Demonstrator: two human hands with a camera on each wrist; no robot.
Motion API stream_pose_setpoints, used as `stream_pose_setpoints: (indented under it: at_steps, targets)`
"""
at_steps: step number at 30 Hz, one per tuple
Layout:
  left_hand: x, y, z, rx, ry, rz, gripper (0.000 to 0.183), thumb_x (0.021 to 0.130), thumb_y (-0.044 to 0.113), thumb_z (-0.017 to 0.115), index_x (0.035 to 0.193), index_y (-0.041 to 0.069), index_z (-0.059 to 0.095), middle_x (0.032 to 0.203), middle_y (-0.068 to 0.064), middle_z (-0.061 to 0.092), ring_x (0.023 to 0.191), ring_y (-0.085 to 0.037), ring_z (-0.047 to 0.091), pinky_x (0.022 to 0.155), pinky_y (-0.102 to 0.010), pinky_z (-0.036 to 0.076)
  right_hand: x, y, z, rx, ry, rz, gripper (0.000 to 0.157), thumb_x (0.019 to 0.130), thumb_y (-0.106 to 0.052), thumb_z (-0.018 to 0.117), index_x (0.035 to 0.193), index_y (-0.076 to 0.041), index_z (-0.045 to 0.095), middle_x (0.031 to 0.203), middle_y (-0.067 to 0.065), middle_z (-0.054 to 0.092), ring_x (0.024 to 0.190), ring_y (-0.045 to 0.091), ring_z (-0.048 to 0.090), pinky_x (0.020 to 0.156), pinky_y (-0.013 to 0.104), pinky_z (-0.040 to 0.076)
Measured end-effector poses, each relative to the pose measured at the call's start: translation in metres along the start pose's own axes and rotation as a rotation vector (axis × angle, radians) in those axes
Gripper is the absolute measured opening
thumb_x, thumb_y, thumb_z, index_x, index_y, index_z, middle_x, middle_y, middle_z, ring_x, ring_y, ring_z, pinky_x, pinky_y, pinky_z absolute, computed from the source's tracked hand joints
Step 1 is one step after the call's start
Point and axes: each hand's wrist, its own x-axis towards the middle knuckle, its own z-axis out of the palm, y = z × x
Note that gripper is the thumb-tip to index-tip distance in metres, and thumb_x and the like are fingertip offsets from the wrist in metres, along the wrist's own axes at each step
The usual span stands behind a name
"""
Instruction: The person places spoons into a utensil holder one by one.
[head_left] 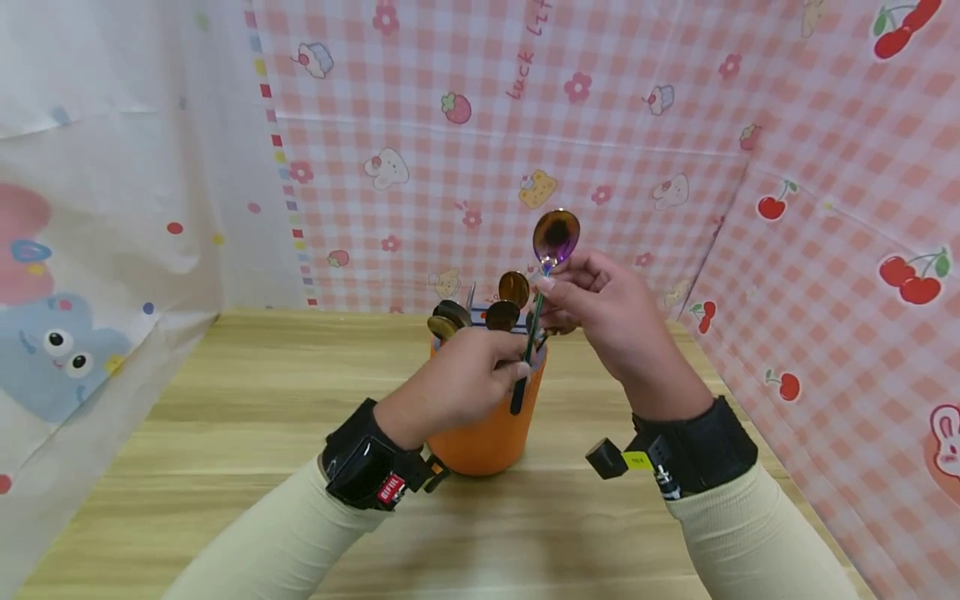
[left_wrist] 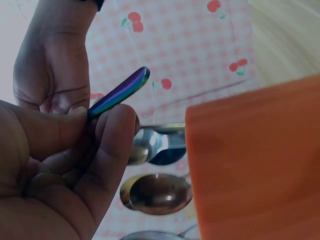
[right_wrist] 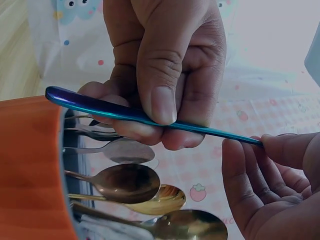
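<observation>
A spoon (head_left: 556, 237) with a shiny purple, blue and green finish stands upright, bowl up, in front of an orange container (head_left: 480, 437). My right hand (head_left: 611, 308) pinches its neck just under the bowl. Lower down, my left hand (head_left: 468, 375) pinches the handle between thumb and fingers; the handle's end (right_wrist: 75, 100) sticks out past them in the right wrist view. Several other spoons stand bowl up in the container, among them a dark brown spoon (right_wrist: 127, 182), a gold spoon (right_wrist: 162, 200) and a silver spoon (left_wrist: 150, 145).
The container stands on a wood-grain table (head_left: 285, 400). Behind it hangs a pink checked cloth (head_left: 465, 150), with another checked cloth (head_left: 847, 275) on the right and a white printed sheet (head_left: 112, 208) on the left. Each wrist wears a black strap with a small camera.
</observation>
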Motion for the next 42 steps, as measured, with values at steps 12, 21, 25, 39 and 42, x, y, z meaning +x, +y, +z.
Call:
stream_pose_setpoints:
  at_steps: [12,21,25,39,42]
  targets:
    - [0.007,-0.014,-0.012,0.114,0.152,0.020,0.017,0.097,0.004,0.059,0.080,0.009,0.056,0.067,-0.001,0.047,0.055,-0.013,0.047,0.050,-0.022,0.037,0.024,-0.007,0.018,-0.023,0.032,0.006,0.016,0.093,-0.009,0.067,0.100,-0.002,0.055,0.087,0.005,0.063,0.078,0.022,0.062,0.072,0.035,0.058]
    - [0.011,-0.021,-0.008,0.101,0.141,-0.087,0.007,0.099,0.008,0.057,0.098,0.006,0.064,0.078,-0.005,0.063,0.059,-0.015,0.054,0.050,-0.025,0.043,0.030,0.001,0.025,-0.134,0.019,-0.007,0.018,0.094,-0.010,0.066,0.106,-0.002,0.056,0.091,0.006,0.065,0.072,0.022,0.065,0.071,0.036,0.059]
    - [0.012,-0.024,-0.007,0.106,0.155,-0.107,0.009,0.099,0.009,0.059,0.099,0.005,0.066,0.078,-0.004,0.064,0.060,-0.015,0.054,0.050,-0.025,0.043,0.029,0.004,0.028,-0.193,0.023,-0.004,0.023,0.094,-0.012,0.067,0.110,0.000,0.057,0.096,0.011,0.064,0.077,0.025,0.066,0.074,0.040,0.059]
    - [0.002,-0.032,-0.007,0.093,0.119,-0.205,0.019,0.098,0.011,0.060,0.113,0.004,0.068,0.102,-0.006,0.069,0.075,-0.014,0.060,0.064,-0.030,0.052,0.022,0.013,0.028,-0.392,-0.020,0.026,0.030,0.095,-0.013,0.065,0.123,-0.004,0.056,0.118,0.013,0.065,0.109,0.022,0.062,0.090,0.042,0.053]
    - [0.001,-0.032,-0.008,0.083,0.125,-0.229,0.018,0.098,0.013,0.060,0.111,0.004,0.069,0.096,-0.007,0.070,0.072,-0.014,0.061,0.065,-0.031,0.052,0.020,0.013,0.028,-0.449,0.004,-0.019,0.032,0.095,-0.015,0.065,0.125,-0.007,0.057,0.122,0.011,0.065,0.114,0.021,0.059,0.095,0.041,0.049]
